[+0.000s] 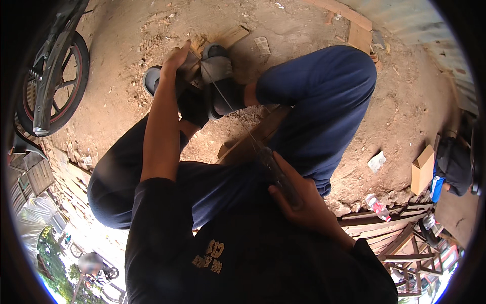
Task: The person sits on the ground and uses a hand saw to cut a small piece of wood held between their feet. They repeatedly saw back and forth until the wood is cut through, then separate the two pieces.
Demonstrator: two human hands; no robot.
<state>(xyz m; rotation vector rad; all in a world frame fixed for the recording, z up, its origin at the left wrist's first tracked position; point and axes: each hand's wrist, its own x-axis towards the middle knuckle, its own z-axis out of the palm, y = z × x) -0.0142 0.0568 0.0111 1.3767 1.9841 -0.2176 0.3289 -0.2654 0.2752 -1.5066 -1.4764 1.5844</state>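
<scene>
My right hand [309, 202] is wrapped round the dark handle of a handsaw [233, 107], whose long thin blade shows nearly edge-on. From my lap the blade slants away to the far left, its tip end between my feet. My left hand [176, 57] reaches down beside my left foot and grips a piece of wood [189, 67], partly hidden by the hand and the sandals. A dark sandal [217, 68] on my right foot lies close to the blade's far end. Pale sawdust [199, 41] lies on the ground by the wood.
A wooden plank [260, 133] lies beneath my legs. A wood offcut [234, 36] is just beyond the sandal. A motorcycle wheel [66, 83] stands at left. Rightward are a cardboard box [422, 169], a plastic bottle [377, 206] and a wooden frame [412, 258].
</scene>
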